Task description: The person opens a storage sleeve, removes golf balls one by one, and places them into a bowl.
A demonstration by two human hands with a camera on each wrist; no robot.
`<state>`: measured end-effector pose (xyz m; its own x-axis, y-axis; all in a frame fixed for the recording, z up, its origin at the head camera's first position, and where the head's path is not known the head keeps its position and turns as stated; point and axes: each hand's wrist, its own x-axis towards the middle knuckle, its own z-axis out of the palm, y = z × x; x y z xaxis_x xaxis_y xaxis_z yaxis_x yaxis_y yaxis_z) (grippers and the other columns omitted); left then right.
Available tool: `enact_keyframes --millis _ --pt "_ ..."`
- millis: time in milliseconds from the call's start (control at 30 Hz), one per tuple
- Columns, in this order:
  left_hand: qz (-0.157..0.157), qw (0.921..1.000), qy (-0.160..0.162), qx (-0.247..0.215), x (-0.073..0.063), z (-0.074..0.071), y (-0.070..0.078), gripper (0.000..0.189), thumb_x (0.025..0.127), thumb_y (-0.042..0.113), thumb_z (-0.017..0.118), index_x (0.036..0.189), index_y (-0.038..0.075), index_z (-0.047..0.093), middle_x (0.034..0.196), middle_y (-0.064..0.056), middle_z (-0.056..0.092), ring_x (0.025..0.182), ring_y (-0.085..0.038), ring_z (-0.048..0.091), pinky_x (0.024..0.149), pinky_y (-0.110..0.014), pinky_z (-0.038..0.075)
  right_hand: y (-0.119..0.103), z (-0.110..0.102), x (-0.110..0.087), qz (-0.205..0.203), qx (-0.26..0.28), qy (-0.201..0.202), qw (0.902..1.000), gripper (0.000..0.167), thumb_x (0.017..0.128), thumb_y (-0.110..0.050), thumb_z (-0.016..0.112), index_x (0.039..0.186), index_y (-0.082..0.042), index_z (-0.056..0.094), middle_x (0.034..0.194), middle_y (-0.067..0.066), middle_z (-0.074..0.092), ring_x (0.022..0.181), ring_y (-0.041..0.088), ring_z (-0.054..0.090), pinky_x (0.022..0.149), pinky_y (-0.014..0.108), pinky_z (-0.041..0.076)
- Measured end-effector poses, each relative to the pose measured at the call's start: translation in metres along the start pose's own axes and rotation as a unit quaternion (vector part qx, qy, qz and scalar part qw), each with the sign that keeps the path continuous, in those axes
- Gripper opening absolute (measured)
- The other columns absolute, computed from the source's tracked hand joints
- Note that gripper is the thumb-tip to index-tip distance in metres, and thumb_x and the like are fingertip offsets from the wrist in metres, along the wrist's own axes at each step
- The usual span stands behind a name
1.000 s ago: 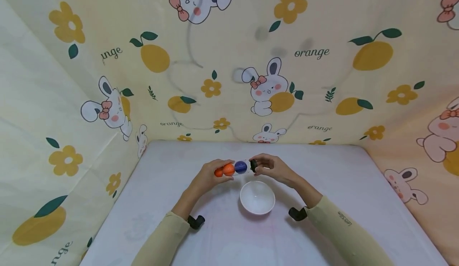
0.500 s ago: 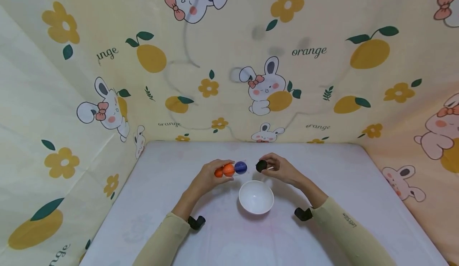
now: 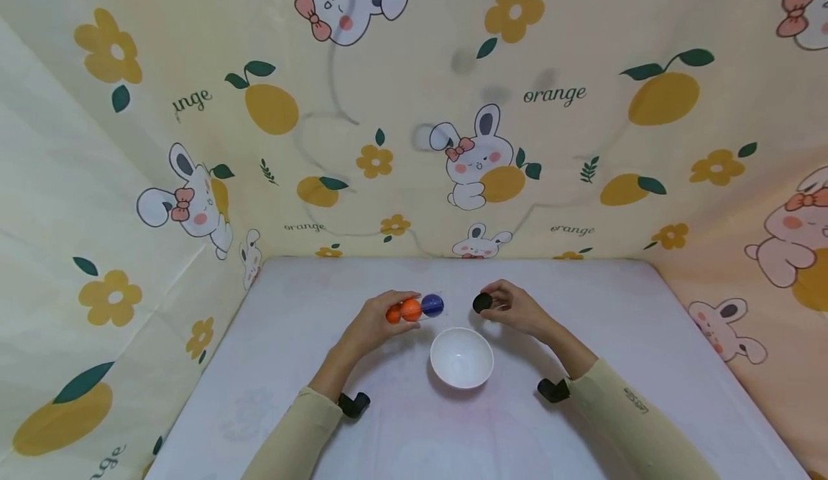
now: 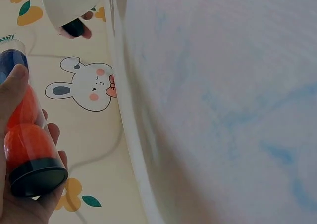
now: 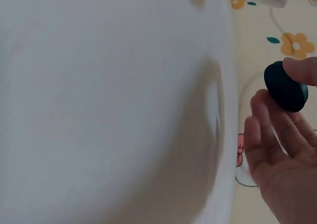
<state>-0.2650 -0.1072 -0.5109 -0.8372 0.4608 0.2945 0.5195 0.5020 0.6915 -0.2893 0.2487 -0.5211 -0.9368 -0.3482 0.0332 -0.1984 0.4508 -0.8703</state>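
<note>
My left hand point(image 3: 376, 322) grips a clear tube lying sideways, with two orange balls point(image 3: 410, 310) and a dark blue ball point(image 3: 432, 305) lined up inside. In the left wrist view the tube point(image 4: 30, 149) has a black base at its lower end, and the thumb lies along its side. The end by the blue ball is uncapped and points toward the right hand. Between thumb and fingers my right hand point(image 3: 517, 309) pinches a round black cap point(image 3: 482, 303), apart from the tube. In the right wrist view the cap point(image 5: 286, 86) shows from the side.
A white bowl point(image 3: 462, 358) stands on the pale table point(image 3: 414, 430) just in front of and between both hands. A patterned cloth wall point(image 3: 388, 200) rises along the table's back and sides. Black wrist devices point(image 3: 354, 404) hang by both sleeves.
The black cap has come off the tube's end and moved right with my right hand. My left hand and the tube stay in nearly the same place.
</note>
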Motion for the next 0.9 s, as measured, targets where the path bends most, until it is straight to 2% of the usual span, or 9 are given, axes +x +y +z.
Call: enact_keyframes --millis 167,333,567,700,900 --pt "-0.004 1.0000 -0.001 -0.006 0.000 -0.001 0.002 0.059 0.090 0.027 0.090 0.145 0.020 0.068 0.137 -0.007 0.071 0.123 -0.026 0.067 0.107 -0.045 0.057 0.006 -0.001 -0.002 0.021 -0.020 0.006 0.9996 0.050 0.095 -0.019 0.085 0.134 0.001 0.062 0.122 0.018 0.075 0.112 0.028 0.067 0.096 0.041 0.055" --pt "-0.003 0.9999 -0.003 -0.010 -0.001 0.000 0.001 0.059 0.090 0.025 0.090 0.144 0.019 0.068 0.138 -0.007 0.070 0.124 -0.026 0.067 0.108 -0.045 0.056 0.009 -0.001 -0.005 0.058 -0.049 0.004 0.9971 0.051 0.094 -0.025 0.087 0.134 -0.002 0.065 0.124 0.013 0.071 0.114 0.027 0.067 0.098 0.041 0.055" --pt "0.001 1.0000 -0.004 -0.008 -0.002 0.003 0.001 0.059 0.090 0.025 0.090 0.144 0.017 0.068 0.138 -0.008 0.070 0.126 -0.027 0.067 0.110 -0.046 0.055 0.015 0.000 -0.008 0.056 -0.094 0.009 0.9940 0.051 0.094 -0.022 0.086 0.135 0.001 0.066 0.127 0.017 0.070 0.119 0.036 0.066 0.104 0.053 0.056" --pt "-0.002 1.0000 -0.003 -0.008 -0.003 0.003 0.001 0.059 0.090 0.026 0.090 0.144 0.018 0.068 0.138 -0.007 0.070 0.126 -0.026 0.067 0.109 -0.046 0.055 0.021 -0.002 -0.009 0.060 -0.111 0.014 0.9919 0.050 0.094 -0.020 0.085 0.135 0.000 0.066 0.130 0.018 0.069 0.121 0.038 0.064 0.103 0.054 0.056" --pt "-0.002 1.0000 -0.002 -0.007 -0.003 0.004 0.000 0.060 0.089 0.028 0.090 0.144 0.020 0.068 0.138 -0.007 0.070 0.126 -0.026 0.067 0.109 -0.045 0.055 0.025 -0.004 -0.010 0.062 -0.119 0.019 0.9908 0.049 0.094 -0.019 0.086 0.134 -0.001 0.065 0.129 0.017 0.068 0.117 0.035 0.064 0.096 0.048 0.059"
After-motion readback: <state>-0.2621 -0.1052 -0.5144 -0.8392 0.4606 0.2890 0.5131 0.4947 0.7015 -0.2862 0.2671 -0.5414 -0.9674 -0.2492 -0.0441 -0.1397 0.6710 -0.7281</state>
